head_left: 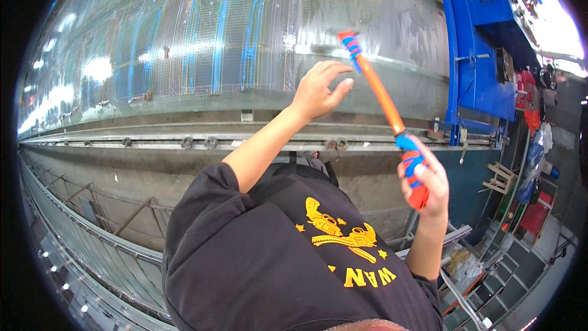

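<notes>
My right hand is wrapped round the lower end of an orange stick-like tool, whose grip is bound in red and blue. The stick slants up and to the left, over the grey, wet-looking part of a large flat surface. Red and blue wrapping also covers its far end; the exact kind of tool does not show. Close beside that far end is my left hand, thumb and fingers apart with nothing visible in them. I cannot tell whether its fingertips touch the stick.
Blue and orange lines streak the shiny left part of the surface. A metal rail runs along its near edge. Blue machinery borders it on the right. Behind me at right are a small wooden stool and metal frames.
</notes>
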The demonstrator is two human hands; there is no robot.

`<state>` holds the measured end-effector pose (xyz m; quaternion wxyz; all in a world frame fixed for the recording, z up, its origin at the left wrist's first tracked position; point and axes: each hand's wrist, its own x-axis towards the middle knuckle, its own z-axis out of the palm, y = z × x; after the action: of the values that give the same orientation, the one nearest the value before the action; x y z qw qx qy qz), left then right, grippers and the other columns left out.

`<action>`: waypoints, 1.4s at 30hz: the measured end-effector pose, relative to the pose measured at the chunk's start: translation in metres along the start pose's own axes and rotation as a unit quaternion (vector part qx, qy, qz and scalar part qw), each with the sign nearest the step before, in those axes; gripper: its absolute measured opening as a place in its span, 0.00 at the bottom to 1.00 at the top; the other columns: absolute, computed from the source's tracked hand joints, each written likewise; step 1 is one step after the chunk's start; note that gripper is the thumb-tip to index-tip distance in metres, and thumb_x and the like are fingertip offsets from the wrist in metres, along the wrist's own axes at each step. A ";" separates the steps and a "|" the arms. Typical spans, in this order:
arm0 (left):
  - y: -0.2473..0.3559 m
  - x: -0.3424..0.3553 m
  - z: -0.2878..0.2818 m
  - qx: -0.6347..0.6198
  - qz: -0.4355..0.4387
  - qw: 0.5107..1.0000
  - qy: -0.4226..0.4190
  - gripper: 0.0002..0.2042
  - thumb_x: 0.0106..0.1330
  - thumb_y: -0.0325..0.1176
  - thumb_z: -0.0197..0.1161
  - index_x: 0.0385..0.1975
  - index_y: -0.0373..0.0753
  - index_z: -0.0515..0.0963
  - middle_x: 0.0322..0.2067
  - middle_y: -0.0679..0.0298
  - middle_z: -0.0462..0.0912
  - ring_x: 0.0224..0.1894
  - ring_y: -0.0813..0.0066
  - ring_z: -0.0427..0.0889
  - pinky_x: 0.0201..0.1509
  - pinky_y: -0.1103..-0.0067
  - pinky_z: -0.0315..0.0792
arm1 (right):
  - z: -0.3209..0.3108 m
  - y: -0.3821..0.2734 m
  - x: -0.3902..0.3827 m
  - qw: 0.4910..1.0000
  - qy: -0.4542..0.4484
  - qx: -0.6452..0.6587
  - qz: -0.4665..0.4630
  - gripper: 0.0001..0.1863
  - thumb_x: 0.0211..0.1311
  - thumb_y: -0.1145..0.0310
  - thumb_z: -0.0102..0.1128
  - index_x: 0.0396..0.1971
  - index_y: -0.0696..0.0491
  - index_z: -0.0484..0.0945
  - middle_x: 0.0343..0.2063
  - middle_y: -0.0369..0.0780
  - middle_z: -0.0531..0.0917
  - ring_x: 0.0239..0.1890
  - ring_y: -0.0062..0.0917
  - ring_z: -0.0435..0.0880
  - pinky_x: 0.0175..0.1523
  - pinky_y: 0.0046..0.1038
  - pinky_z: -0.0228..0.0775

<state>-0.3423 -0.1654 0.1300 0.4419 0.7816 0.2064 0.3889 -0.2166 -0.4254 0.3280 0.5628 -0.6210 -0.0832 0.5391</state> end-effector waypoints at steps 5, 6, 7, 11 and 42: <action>-0.008 -0.045 0.044 0.044 0.076 0.987 -0.133 0.15 0.75 0.45 0.63 0.39 0.39 0.87 0.43 0.58 0.87 0.50 0.55 0.83 0.61 0.63 0.72 | -0.005 0.066 -0.075 0.997 -0.003 0.026 0.067 0.41 0.67 0.63 0.67 0.76 0.62 0.62 0.38 0.49 0.84 0.24 0.24 0.81 0.31 0.23 0.76; -0.015 -0.057 0.049 0.044 0.073 0.981 -0.177 0.16 0.75 0.46 0.62 0.37 0.39 0.87 0.42 0.59 0.87 0.49 0.56 0.83 0.60 0.64 0.71 | -0.010 0.070 -0.081 0.995 -0.017 0.038 0.089 0.41 0.68 0.64 0.67 0.76 0.61 0.62 0.41 0.50 0.84 0.27 0.24 0.83 0.32 0.23 0.76; -0.023 -0.068 0.054 0.044 0.044 0.973 -0.221 0.22 0.77 0.49 0.57 0.27 0.40 0.85 0.33 0.61 0.87 0.40 0.58 0.83 0.52 0.64 0.71 | -0.016 0.072 -0.083 0.994 -0.025 0.035 0.101 0.41 0.68 0.64 0.66 0.76 0.61 0.61 0.42 0.50 0.84 0.29 0.24 0.83 0.33 0.24 0.77; -0.039 -0.095 0.059 0.061 0.043 0.970 -0.231 0.24 0.78 0.45 0.52 0.17 0.42 0.79 0.19 0.60 0.79 0.29 0.54 0.77 0.44 0.63 0.69 | -0.008 0.051 -0.084 0.990 0.008 -0.048 0.131 0.41 0.66 0.65 0.69 0.75 0.62 0.63 0.49 0.50 0.83 0.36 0.26 0.85 0.42 0.27 0.79; -0.339 0.358 0.070 0.034 0.140 0.989 0.032 0.18 0.66 0.45 0.49 0.17 0.45 0.78 0.22 0.59 0.82 0.28 0.49 0.83 0.30 0.58 0.74 | 0.138 -0.257 0.366 0.784 0.107 -0.605 -0.088 0.20 0.59 0.75 0.64 0.51 0.63 0.87 0.33 0.46 0.88 0.30 0.24 0.85 0.39 0.27 0.77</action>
<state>-0.0606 0.2139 -0.0275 0.3497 0.8045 0.1219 0.4643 -0.0447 0.0096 0.3492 0.1213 -0.8779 -0.3857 0.2565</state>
